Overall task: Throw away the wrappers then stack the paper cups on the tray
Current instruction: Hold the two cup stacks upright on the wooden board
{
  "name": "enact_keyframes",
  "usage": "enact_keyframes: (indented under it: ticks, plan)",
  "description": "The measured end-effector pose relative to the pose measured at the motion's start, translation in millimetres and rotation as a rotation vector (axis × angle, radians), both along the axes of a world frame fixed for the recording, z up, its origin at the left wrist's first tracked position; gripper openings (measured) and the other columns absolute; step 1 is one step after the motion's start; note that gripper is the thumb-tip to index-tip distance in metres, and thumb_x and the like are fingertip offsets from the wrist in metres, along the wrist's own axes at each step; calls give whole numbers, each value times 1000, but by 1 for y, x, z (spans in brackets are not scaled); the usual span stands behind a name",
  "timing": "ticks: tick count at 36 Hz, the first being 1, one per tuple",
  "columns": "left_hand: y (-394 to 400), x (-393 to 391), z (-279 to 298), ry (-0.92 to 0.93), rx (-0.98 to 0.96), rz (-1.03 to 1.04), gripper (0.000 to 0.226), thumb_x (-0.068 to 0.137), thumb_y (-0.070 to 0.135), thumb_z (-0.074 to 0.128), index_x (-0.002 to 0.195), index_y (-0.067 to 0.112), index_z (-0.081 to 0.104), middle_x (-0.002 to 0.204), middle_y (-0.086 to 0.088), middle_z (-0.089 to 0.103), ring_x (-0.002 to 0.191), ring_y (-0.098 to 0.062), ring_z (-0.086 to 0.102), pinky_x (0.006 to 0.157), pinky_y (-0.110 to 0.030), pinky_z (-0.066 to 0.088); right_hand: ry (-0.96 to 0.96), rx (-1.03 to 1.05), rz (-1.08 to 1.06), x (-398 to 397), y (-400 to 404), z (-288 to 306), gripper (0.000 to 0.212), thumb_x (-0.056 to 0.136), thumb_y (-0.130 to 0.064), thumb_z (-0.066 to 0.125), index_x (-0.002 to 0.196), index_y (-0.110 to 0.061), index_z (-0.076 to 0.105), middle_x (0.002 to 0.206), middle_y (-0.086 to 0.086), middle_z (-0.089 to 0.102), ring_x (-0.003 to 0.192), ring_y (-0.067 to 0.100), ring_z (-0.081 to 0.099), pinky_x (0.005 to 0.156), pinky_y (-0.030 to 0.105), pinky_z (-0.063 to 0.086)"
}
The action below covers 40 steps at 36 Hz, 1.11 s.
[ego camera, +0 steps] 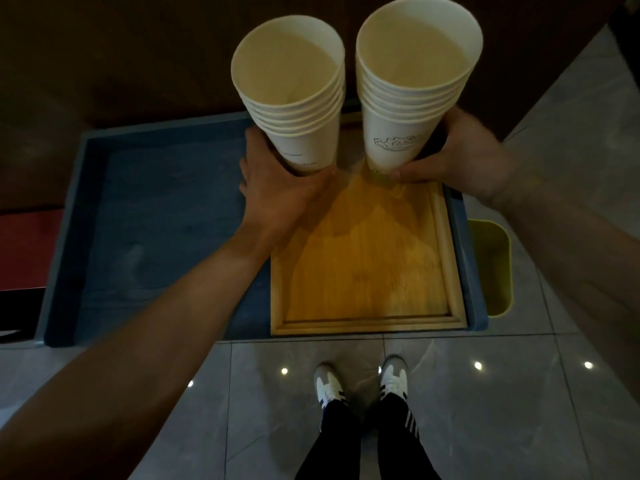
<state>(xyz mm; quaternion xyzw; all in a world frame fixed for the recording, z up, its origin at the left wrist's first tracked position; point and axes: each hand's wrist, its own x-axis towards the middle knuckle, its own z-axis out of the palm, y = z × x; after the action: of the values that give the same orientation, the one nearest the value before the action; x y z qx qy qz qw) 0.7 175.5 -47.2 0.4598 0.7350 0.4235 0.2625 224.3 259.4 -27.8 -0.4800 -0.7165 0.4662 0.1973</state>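
Two stacks of several white paper cups stand upright side by side at the far end of the wooden tray [363,258]. My left hand [277,188] wraps around the base of the left stack [294,109]. My right hand [464,161] grips the base of the right stack [412,95], which carries a line drawing on its side. Whether the stack bottoms touch the tray is hidden by my fingers. No wrappers are visible.
The tray lies on the right part of a blue table [156,220] with a raised rim. A yellow-green bin [491,268] stands on the floor right of the table. A red surface [24,247] is at the left. My feet [360,382] stand on grey tiles.
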Motion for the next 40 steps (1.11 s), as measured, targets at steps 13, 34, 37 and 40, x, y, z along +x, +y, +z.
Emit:
enact_keyframes:
  ticks: [13, 34, 37, 40]
  plan:
    - [-7, -9, 1, -25, -49, -36, 75, 63, 45, 84, 112, 58, 29, 132, 14, 50, 130, -14, 45, 108, -48, 43, -215, 300, -242, -11, -20, -14, 111, 57, -58, 78, 146, -13, 29, 141, 11, 44, 139, 31, 26, 114, 62, 1]
    - [-12, -6, -3, -30, 8, -32, 119, 53, 59, 85, 146, 24, 21, 145, 4, 32, 140, -17, 32, 114, -50, 35, -79, 95, -96, 6, -6, 7, 138, 40, -49, 88, 149, -34, 4, 157, 5, 15, 145, 33, 5, 115, 61, 15]
    - [-11, -3, -4, 23, -1, -9, 112, 56, 57, 85, 143, 27, 21, 141, 7, 34, 138, -16, 32, 115, -51, 32, -80, 117, -27, 4, -2, 7, 130, 46, -44, 87, 151, -23, 12, 157, 4, 20, 146, 29, 10, 116, 60, 13]
    - [-10, -2, -7, 45, -5, -4, 97, 61, 54, 85, 134, 32, 25, 137, 7, 39, 134, -17, 34, 115, -49, 28, -100, 154, -8, 1, -4, 4, 122, 56, -41, 86, 151, -18, 13, 157, 4, 22, 147, 28, 10, 117, 59, -2]
